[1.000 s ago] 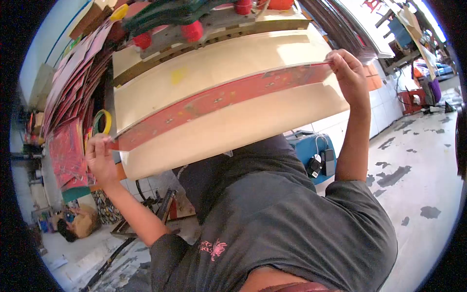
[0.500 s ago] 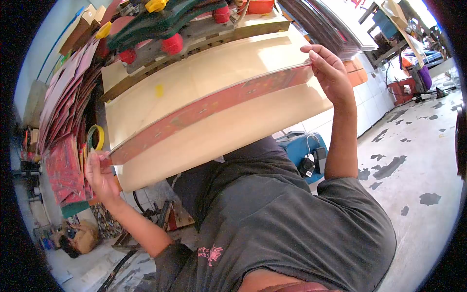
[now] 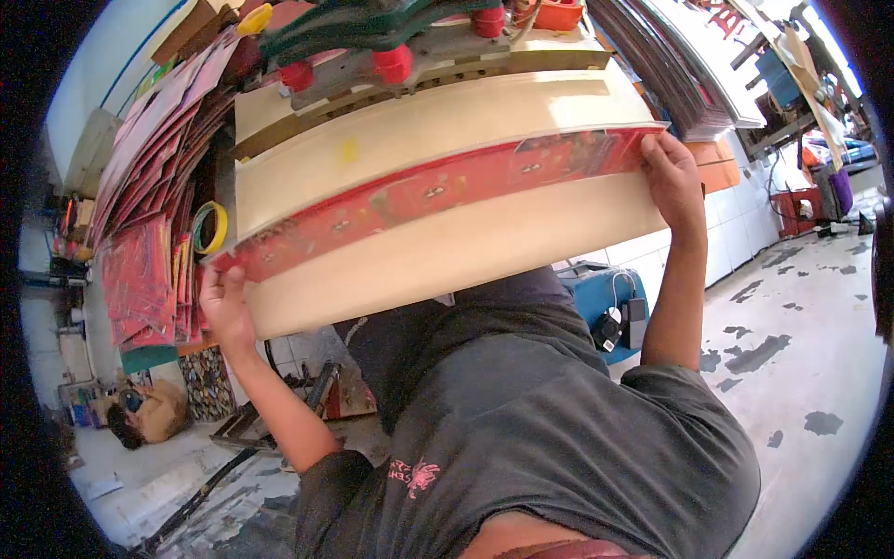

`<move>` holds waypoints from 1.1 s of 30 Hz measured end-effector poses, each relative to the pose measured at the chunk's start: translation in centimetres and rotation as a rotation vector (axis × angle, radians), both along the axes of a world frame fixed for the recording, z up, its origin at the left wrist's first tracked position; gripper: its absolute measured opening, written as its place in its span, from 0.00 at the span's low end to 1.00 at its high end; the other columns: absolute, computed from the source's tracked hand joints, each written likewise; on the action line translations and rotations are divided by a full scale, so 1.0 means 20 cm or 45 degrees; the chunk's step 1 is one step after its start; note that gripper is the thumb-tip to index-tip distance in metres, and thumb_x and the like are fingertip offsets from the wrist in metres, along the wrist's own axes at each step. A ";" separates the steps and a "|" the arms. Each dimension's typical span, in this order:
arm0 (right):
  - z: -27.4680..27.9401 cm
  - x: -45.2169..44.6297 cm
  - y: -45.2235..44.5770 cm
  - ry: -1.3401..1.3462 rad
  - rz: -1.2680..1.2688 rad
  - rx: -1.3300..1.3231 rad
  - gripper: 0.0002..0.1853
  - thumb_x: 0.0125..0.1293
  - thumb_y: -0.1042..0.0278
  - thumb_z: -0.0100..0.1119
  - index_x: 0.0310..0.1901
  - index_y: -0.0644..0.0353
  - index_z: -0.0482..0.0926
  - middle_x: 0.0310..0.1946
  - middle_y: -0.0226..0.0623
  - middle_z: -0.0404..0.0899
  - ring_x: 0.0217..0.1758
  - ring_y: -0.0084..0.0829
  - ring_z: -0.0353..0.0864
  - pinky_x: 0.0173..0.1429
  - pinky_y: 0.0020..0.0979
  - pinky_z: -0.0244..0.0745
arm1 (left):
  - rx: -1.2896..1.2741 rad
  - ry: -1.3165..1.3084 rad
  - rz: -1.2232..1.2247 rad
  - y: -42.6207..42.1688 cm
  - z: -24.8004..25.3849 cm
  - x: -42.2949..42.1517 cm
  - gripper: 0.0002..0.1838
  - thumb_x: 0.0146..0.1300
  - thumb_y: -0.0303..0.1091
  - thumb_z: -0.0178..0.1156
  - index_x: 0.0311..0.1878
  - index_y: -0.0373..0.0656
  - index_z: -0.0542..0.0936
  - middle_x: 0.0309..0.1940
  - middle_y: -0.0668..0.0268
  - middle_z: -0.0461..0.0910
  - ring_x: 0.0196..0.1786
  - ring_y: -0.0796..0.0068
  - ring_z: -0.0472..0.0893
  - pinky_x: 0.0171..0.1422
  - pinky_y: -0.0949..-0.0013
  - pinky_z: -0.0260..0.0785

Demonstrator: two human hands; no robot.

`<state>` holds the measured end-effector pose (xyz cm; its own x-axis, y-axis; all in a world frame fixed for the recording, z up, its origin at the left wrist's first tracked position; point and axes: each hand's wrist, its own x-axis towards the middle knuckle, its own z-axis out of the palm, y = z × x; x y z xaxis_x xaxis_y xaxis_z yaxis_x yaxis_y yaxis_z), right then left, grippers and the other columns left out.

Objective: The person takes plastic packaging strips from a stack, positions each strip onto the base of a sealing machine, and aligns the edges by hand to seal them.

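Observation:
A long red printed strip (image 3: 433, 193) stretches across a pale board or sheet (image 3: 466, 263), tilted up toward the right. My left hand (image 3: 225, 303) pinches the strip's left end, close to a yellow tape roll (image 3: 212, 229). Its right end is between the thumb and fingers of my right hand (image 3: 672, 177). Printed pictures show along the strip's face. Behind it stands a green machine part (image 3: 363, 37) with red cylindrical feet.
Stacked red printed sheets (image 3: 140, 279) fill the left side. Dark-edged panels (image 3: 652, 70) lean at the upper right. A blue case (image 3: 596, 303) with chargers is below the board. Another person (image 3: 149, 415) is low at the far left.
The strip's face has turned more toward me, so its pictures show more clearly. Both hands still hold its ends. The whole view has shifted slightly.

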<state>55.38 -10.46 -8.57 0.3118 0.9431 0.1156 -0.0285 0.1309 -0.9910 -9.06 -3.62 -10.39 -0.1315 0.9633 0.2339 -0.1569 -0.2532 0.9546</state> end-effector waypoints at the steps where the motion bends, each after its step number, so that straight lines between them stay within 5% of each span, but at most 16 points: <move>1: 0.02 -0.01 -0.02 -0.174 -0.009 -0.066 0.17 0.78 0.58 0.65 0.56 0.65 0.85 0.47 0.30 0.87 0.50 0.20 0.82 0.57 0.28 0.76 | -0.077 0.231 0.036 -0.04 0.07 0.10 0.17 0.72 0.36 0.71 0.57 0.39 0.83 0.45 0.71 0.86 0.45 0.82 0.82 0.54 0.75 0.74; 3: 0.01 0.01 -0.04 -0.314 -0.017 -0.087 0.17 0.76 0.59 0.66 0.55 0.64 0.85 0.45 0.30 0.87 0.48 0.20 0.82 0.55 0.28 0.76 | -0.156 0.566 0.056 -0.07 0.11 0.13 0.14 0.73 0.33 0.70 0.57 0.38 0.83 0.43 0.71 0.87 0.43 0.85 0.81 0.51 0.76 0.72; 10: 0.10 0.05 0.00 -0.643 0.010 -0.205 0.15 0.73 0.59 0.71 0.49 0.64 0.85 0.34 0.27 0.84 0.38 0.17 0.79 0.43 0.24 0.73 | -0.163 0.600 -0.006 0.03 0.09 0.06 0.12 0.77 0.35 0.66 0.56 0.38 0.82 0.43 0.70 0.88 0.44 0.86 0.81 0.54 0.77 0.71; 14: 0.10 0.01 0.10 -0.596 -0.106 -0.239 0.19 0.72 0.58 0.71 0.54 0.64 0.83 0.28 0.28 0.81 0.33 0.16 0.77 0.39 0.24 0.70 | -0.216 0.742 0.132 0.11 0.19 0.21 0.21 0.77 0.35 0.65 0.68 0.39 0.74 0.36 0.73 0.84 0.39 0.87 0.76 0.49 0.77 0.68; 18: 0.10 -0.04 0.19 -0.944 -0.202 -0.246 0.21 0.72 0.57 0.69 0.63 0.54 0.82 0.25 0.33 0.79 0.29 0.21 0.77 0.38 0.29 0.72 | -0.199 0.832 0.021 0.19 0.18 0.25 0.29 0.77 0.35 0.65 0.77 0.41 0.70 0.29 0.75 0.71 0.35 0.83 0.69 0.44 0.75 0.64; 21: 0.05 -0.03 0.29 -1.163 -0.204 -0.223 0.19 0.75 0.53 0.65 0.63 0.46 0.83 0.35 0.45 0.87 0.37 0.38 0.87 0.46 0.38 0.78 | -0.168 1.151 0.070 0.23 0.21 0.31 0.26 0.78 0.39 0.62 0.74 0.38 0.76 0.36 0.65 0.83 0.41 0.79 0.78 0.51 0.73 0.70; 23: 0.03 -0.03 0.35 -1.293 -0.210 -0.246 0.18 0.78 0.49 0.59 0.62 0.43 0.85 0.47 0.51 0.89 0.50 0.53 0.89 0.54 0.46 0.81 | -0.030 1.340 0.099 0.31 0.17 0.28 0.24 0.79 0.43 0.60 0.70 0.37 0.81 0.53 0.53 0.88 0.55 0.71 0.84 0.64 0.68 0.71; 26: -0.01 -0.01 0.41 -1.440 -0.276 -0.229 0.18 0.79 0.46 0.55 0.61 0.38 0.86 0.46 0.49 0.89 0.48 0.51 0.89 0.53 0.47 0.81 | -0.176 1.400 0.106 0.35 0.22 0.33 0.24 0.80 0.45 0.59 0.68 0.37 0.82 0.63 0.48 0.84 0.64 0.66 0.83 0.73 0.65 0.67; 33: -0.01 -0.04 0.44 -1.584 -0.350 -0.364 0.19 0.79 0.42 0.52 0.59 0.33 0.87 0.39 0.47 0.90 0.42 0.51 0.90 0.47 0.51 0.82 | -0.199 1.335 0.168 0.42 0.16 0.36 0.25 0.81 0.48 0.57 0.67 0.38 0.83 0.60 0.50 0.87 0.62 0.68 0.83 0.72 0.66 0.68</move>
